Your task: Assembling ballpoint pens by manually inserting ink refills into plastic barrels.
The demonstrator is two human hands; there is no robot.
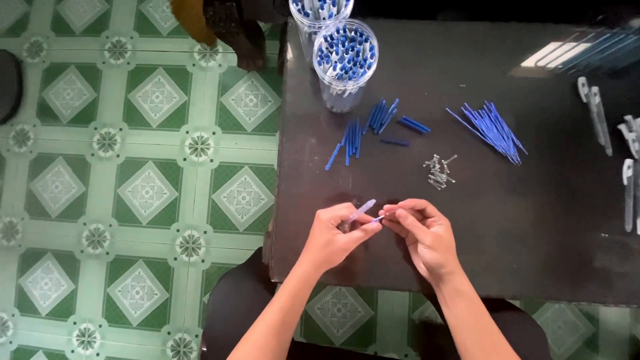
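The left hand (337, 233) pinches a clear pen barrel (361, 212); the right hand (421, 233) meets its tip; blue refills (492, 128) lie on the dark worktop (533, 220).

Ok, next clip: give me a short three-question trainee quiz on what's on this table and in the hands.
1. True or false: the left hand holds a clear pen barrel.
2. Multiple choice: the small pile of metal springs lies
A. inside the clear jar
B. on the dark table, below the bundle of blue refills
C. on the green tiled floor
3. Which things meet at the fingertips of the right hand?

Key
1. True.
2. B.
3. A thin blue part pinched by the right hand meets the end of the clear pen barrel.
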